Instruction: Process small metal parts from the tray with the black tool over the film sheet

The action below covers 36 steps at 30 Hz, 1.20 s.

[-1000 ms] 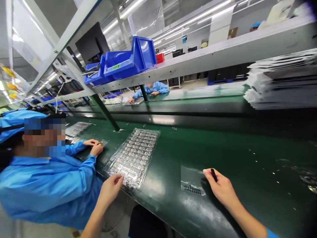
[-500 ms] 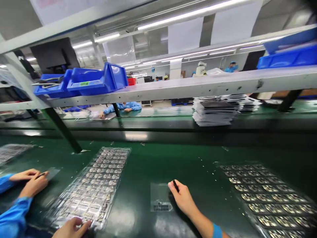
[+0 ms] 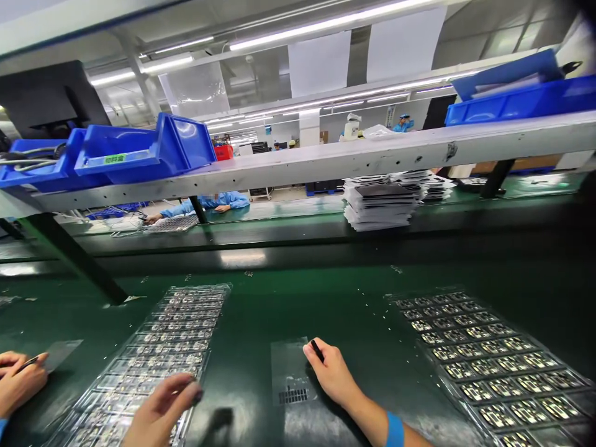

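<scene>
Black pen (image 3: pixel 317 351) stays pinched in the right hand (image 3: pixel 331 374); the open left hand (image 3: pixel 161 410) has moved over the clear blister tray (image 3: pixel 153 347).

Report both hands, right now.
Left hand: open, empty, over a clear plastic tray.
Right hand: closed, holding a small black stick.

bright ceiling strip lights (image 3: pixel 321 25) throw glare on the plastic trays (image 3: pixel 488 366); frame edges bow outward.
</scene>
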Each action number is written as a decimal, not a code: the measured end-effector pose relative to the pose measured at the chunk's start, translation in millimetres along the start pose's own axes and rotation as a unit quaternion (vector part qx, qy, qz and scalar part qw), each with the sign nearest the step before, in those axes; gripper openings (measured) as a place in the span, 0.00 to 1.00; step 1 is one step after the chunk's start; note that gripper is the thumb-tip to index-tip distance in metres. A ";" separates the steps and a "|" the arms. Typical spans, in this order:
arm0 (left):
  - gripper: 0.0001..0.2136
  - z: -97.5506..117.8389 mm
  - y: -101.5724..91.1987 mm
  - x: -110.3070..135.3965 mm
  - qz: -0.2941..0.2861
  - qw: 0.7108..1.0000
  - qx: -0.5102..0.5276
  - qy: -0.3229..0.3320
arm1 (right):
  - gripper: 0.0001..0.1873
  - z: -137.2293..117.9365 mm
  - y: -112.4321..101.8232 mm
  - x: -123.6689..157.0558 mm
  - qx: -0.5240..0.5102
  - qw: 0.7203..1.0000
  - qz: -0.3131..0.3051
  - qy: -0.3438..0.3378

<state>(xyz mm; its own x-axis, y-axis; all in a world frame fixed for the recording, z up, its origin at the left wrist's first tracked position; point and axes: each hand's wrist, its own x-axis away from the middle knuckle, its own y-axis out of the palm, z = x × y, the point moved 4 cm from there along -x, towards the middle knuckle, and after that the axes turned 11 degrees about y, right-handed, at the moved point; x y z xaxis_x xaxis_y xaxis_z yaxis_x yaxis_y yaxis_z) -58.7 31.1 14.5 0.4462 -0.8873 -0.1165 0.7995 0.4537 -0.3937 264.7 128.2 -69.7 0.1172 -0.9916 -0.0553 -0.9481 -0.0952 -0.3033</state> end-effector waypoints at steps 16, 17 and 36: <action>0.22 24.1 221.1 -8.7 -0.417 0.874 0.244 -0.046 | 0.18 6.4 -10.8 -11.4 -0.125 0.992 -0.003 0.006; 0.22 22.4 220.6 -7.6 -0.424 0.872 0.238 -0.048 | 0.17 6.8 -10.5 -11.1 -0.126 0.992 -0.008 0.011; 0.18 17.8 223.2 2.7 -0.478 0.844 0.223 -0.102 | 0.13 5.6 -12.2 -9.4 -0.131 0.987 -0.055 0.074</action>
<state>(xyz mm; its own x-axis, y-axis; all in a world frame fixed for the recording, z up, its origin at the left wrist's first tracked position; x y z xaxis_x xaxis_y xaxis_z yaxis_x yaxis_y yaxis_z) 128.0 131.5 -57.4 -0.4635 -0.8537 0.2375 0.8852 -0.4340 0.1676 276.8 139.2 -70.8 0.1975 -0.9741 0.1099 -0.9783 -0.2031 -0.0419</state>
